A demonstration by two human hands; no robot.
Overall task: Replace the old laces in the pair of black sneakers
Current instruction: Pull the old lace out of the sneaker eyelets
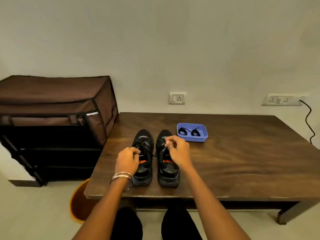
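Two black sneakers stand side by side, heels toward the near edge, on the left portion of a dark wooden table point(225, 161). Both have low profiles, thick black soles, an orange patch visible inside each opening, and a small yellow-green mark on each heel. The left sneaker point(143, 158) and the right sneaker point(166, 163) are close together but apart, toes pointing to the far wall.

The left hand point(128, 160) has its fingers curled over the lacing area of the left sneaker and pinches a black lace point(149, 151). A set of silver bangles point(122, 178) sits on that wrist. The right hand point(176, 151) is above the right sneaker's lacing, fingertips drawn together and pinching that shoe's lace; a ring shows on one finger.

Far and to the right of the sneakers, a blue plastic tray point(192, 138) holds two coiled black laces point(188, 132).

A brown fabric-covered shoe rack point(57, 108) stands left of the table. An orange bin point(78, 201) sits on the floor at the table's near left corner.
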